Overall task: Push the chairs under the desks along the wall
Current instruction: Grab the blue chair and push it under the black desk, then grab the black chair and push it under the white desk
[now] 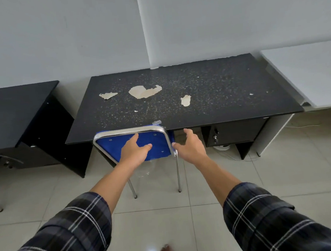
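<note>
Nearest, at six o'clock, the left hand (135, 150) lies open and flat on the blue chair (154, 141) back, gripping nothing; the right hand (190, 145) hovers spread at its three o'clock edge. An uneven shove could jam the chrome frame against the desk (207, 94) lip at twelve o'clock.
</note>
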Motion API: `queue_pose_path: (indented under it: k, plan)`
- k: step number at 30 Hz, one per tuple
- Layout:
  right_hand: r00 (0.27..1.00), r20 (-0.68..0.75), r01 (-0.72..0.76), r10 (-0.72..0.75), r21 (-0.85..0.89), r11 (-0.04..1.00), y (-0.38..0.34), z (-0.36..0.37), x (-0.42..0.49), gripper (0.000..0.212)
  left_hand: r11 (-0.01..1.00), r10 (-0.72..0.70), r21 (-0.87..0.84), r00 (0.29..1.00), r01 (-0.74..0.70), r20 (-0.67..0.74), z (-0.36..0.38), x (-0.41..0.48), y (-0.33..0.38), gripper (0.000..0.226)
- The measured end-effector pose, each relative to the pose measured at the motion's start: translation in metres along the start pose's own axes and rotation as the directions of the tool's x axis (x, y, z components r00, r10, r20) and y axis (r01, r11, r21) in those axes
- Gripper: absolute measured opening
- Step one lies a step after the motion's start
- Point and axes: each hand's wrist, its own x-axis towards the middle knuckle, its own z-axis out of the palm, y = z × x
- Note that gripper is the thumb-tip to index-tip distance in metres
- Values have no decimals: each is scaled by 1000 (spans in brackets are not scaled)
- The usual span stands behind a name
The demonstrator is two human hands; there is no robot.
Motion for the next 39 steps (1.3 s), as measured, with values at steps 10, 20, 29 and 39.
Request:
queue_pose_path:
  k: [10,20,29,39]
  plan:
    - [950,-309,0,-49,-157,988,27,-80,-84,72,806,375,347,867,-480,328,38,-44,73,78]
    - [832,-522,-334,185,-208,919,73,-120,-218,77,292,564,465,543,-836,622,90,-139,106,82]
    - [611,-697,-537,374,-18,843,135,-180,-360,79,53,605,266,243,-962,758,174,-278,147,83]
    - [378,-773,-633,509,186,751,263,-279,-532,74,-104,551,73,4,-992,834,318,-479,184,83]
